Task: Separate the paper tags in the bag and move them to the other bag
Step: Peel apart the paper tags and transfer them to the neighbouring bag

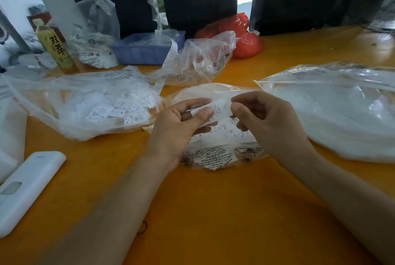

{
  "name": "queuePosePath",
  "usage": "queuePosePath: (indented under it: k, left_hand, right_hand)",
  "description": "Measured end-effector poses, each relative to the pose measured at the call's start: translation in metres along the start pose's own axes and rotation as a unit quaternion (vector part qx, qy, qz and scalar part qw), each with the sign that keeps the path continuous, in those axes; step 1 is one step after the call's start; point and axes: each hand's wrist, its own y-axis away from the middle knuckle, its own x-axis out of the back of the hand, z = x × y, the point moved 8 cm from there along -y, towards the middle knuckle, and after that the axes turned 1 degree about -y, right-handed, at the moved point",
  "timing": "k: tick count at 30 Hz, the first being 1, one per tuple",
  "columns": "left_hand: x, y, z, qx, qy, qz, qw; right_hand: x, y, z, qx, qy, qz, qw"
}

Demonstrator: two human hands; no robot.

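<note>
Fingers of the left hand (177, 128) and right hand (267, 121) pinch opposite ends of one paper tag (218, 107) — held above a small clear bag (218, 153); a bag of loose tags (85, 104) lies left on the orange table (213, 211).

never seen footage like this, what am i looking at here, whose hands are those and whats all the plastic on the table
There is no machine here. A person wears a camera on the head, so this single picture looks forward and down at their own bare arms.

The left hand and the right hand together pinch a strip of paper tags, one at each end.

Below the hands, on the orange table, lies a small clear bag with printed text. A bag of loose tags lies at the left, and a big white-filled bag at the right. Further back stand a drink bottle, a blue tray and a red bag.
</note>
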Motion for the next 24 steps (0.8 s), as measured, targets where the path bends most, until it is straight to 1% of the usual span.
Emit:
queuePosePath:
  k: [3, 5, 7, 9, 12, 15, 18, 20, 22, 24]
  left_hand:
    - [0.001, -0.002, -0.003, 0.005, 0.017, -0.010, 1.000]
    - [-0.001, -0.002, -0.005, 0.005, 0.010, -0.018, 1.000]
    - [0.001, -0.003, -0.004, 0.001, -0.014, -0.009, 1.000]
    - [0.007, -0.002, 0.002, -0.026, -0.083, 0.015, 0.996]
    - [0.014, 0.000, 0.018, -0.093, -0.228, 0.033, 0.969]
    - [0.015, 0.001, 0.028, -0.131, -0.276, 0.026, 0.952]
    - [0.023, 0.000, 0.041, -0.170, -0.345, 0.054, 0.922]
    - [0.037, -0.001, 0.054, -0.194, -0.389, 0.100, 0.895]
    - [0.055, 0.000, 0.070, -0.225, -0.453, 0.156, 0.848]
    - [0.078, -0.001, 0.078, -0.216, -0.524, 0.200, 0.799]
  right_hand:
    - [-0.003, -0.001, 0.003, -0.020, -0.005, -0.018, 1.000]
    - [-0.007, 0.000, 0.004, -0.022, 0.016, -0.034, 0.999]
    - [-0.007, 0.000, 0.005, -0.018, 0.029, -0.027, 0.999]
    - [-0.003, -0.001, 0.005, -0.013, 0.041, -0.019, 0.999]
    - [-0.001, -0.002, 0.002, 0.003, 0.074, -0.019, 0.997]
    - [0.001, -0.001, 0.000, 0.022, 0.087, -0.005, 0.996]
    - [0.011, -0.003, -0.003, 0.034, 0.083, 0.031, 0.995]
    - [0.019, -0.004, -0.005, 0.043, 0.086, 0.056, 0.994]
    - [0.026, -0.004, -0.009, 0.054, 0.099, 0.078, 0.991]
    - [0.033, -0.005, -0.014, 0.066, 0.144, 0.094, 0.983]
